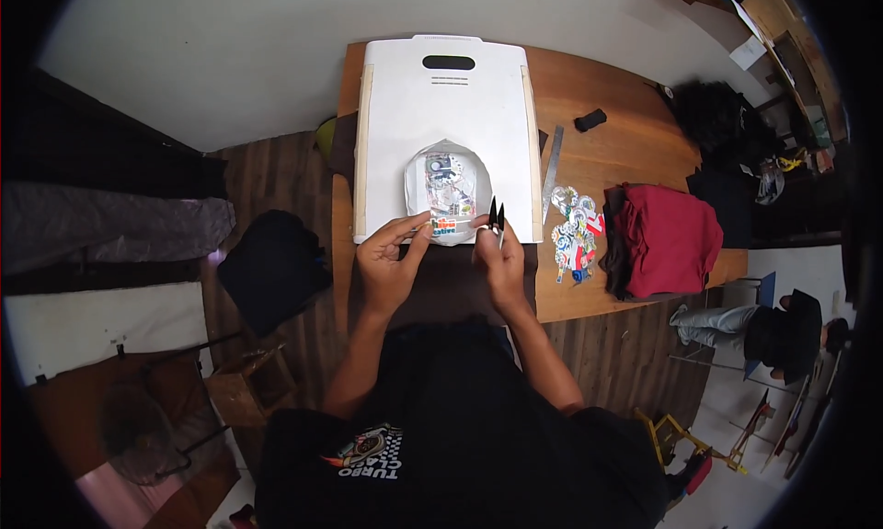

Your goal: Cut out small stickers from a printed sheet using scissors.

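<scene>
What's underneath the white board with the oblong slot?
The wooden table extends beyond the white board, and dark brown material shows at its near edge. The board hides how far that material reaches beneath.

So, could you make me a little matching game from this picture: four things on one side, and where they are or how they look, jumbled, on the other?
Things:
1. Scissors
2. White board
3. Red cloth
4. Ruler

Places and looks:
A. Long, thin and grey, lying on the wooden table
B. Has a dark slot near its far edge
C. In the right hand
D. Heaped beside the colourful cut-outs

Right pairs: 1-C, 2-B, 3-D, 4-A
</scene>
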